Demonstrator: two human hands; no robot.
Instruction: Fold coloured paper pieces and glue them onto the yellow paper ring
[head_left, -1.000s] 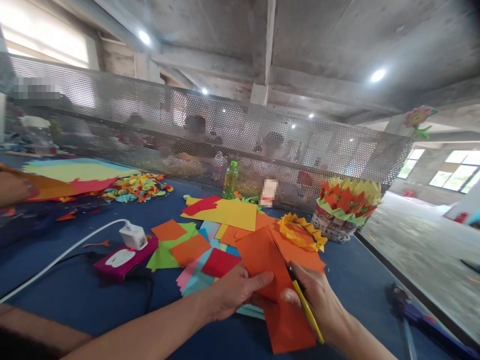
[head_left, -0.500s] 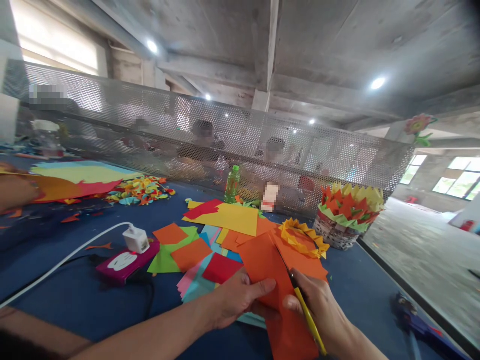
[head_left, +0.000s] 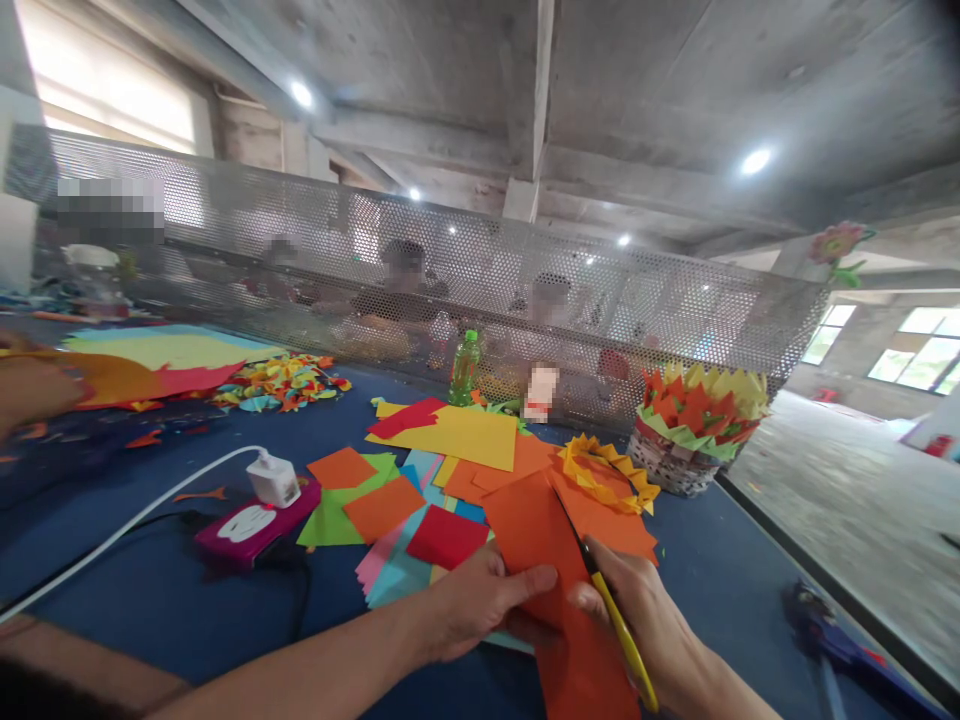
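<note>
My left hand [head_left: 480, 600] pinches a sheet of orange paper [head_left: 525, 530] between thumb and fingers. In my right hand [head_left: 637, 595] is a pair of scissors [head_left: 619, 635] with yellow handles, its dark blades lying along the paper and pointing away from me. Part of the orange paper hangs down below the hands. Behind it lie more orange sheets, with a zigzag ring of folded yellow-orange paper [head_left: 607, 475] on them. To the left, cut pieces in red [head_left: 448, 537], green and orange lie on pink and blue sheets.
A purple power strip [head_left: 251, 525] with a white charger [head_left: 274, 480] stands at left. A green bottle [head_left: 465, 370] and a woven basket of folded paper [head_left: 679, 455] are farther back. A blue glue gun [head_left: 840, 635] lies right. Another person's hand [head_left: 34, 390] holds paper at far left.
My hands and the orange paper have shifted very slightly right. The scissors stay at the paper in much the same position.
</note>
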